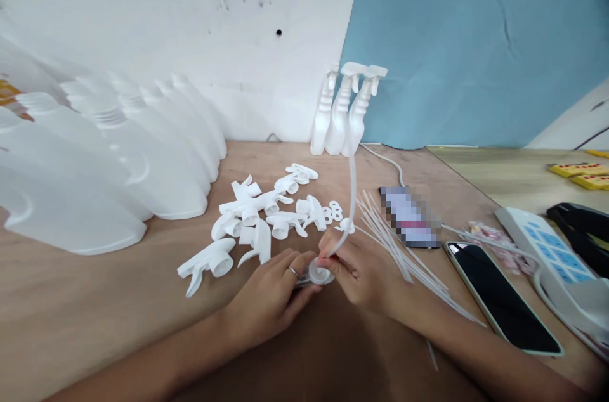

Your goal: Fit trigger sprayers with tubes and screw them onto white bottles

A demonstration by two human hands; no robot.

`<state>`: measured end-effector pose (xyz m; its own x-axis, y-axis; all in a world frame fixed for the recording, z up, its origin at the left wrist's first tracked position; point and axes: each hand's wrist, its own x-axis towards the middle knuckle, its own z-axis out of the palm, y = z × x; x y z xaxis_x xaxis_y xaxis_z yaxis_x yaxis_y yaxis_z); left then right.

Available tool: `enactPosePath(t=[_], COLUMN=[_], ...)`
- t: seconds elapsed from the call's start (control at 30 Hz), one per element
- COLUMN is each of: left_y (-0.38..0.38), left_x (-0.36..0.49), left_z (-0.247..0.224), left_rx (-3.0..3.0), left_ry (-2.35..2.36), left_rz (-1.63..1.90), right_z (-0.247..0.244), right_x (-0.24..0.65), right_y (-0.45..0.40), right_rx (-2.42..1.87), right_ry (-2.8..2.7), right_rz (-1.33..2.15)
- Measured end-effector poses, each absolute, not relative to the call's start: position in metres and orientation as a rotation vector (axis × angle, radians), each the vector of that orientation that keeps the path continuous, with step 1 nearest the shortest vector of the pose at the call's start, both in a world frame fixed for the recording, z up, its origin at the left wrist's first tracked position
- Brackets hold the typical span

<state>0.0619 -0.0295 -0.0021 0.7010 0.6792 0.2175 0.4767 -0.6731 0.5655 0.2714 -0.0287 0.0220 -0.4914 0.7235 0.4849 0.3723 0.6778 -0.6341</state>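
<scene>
A scuffed white wall (214, 59) and a blue sheet (466, 40) backed the head view, above a brown wooden table (95, 319). On the left stood a row of white bottles (166, 167); against the wall, three bottles with triggers fitted (340, 126) stood side by side. Loose spray heads (261, 202) lay scattered in the middle, with small white washers (335, 205) just beside them and a sheaf of thin tubes (397, 256) to the right, near a phone (507, 300).

The held spray head (314, 275) was low in the centre, its round collar tipped up toward the camera. The left hand (269, 294) had its fingers closed round the body, hiding much of it. The right hand (366, 269) pinched a tube (353, 193) close to its lower end, at the collar's mouth, while the free length curved upward. How deep the tube sat could not be told.

Judging by that pose, a short grip suited the work: the tube seemed likely to bend if pushed from higher up, so pressing in line with the collar, the body braced firmly, looked best
</scene>
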Motion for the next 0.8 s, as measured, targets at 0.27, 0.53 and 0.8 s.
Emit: enactPosePath(t=[0.27,0.53,0.8], left_y=[-0.029,-0.029,-0.050], left_x=[0.064,0.060,0.058], left_z=[0.002,0.000,0.021], left_rx=[2.438,2.310,2.016], left_ry=[0.880,0.919,1.041], left_rz=[0.581,0.617,0.798], right_z=[0.020,0.008,0.011], right_x=[0.265,0.273,0.281], right_y=[-0.031,-0.034,-0.031], right_rx=[-0.860,-1.013,-0.507], right_ry=[-2.158,-2.060,-2.516], right_rz=[0.551,0.648,-0.040])
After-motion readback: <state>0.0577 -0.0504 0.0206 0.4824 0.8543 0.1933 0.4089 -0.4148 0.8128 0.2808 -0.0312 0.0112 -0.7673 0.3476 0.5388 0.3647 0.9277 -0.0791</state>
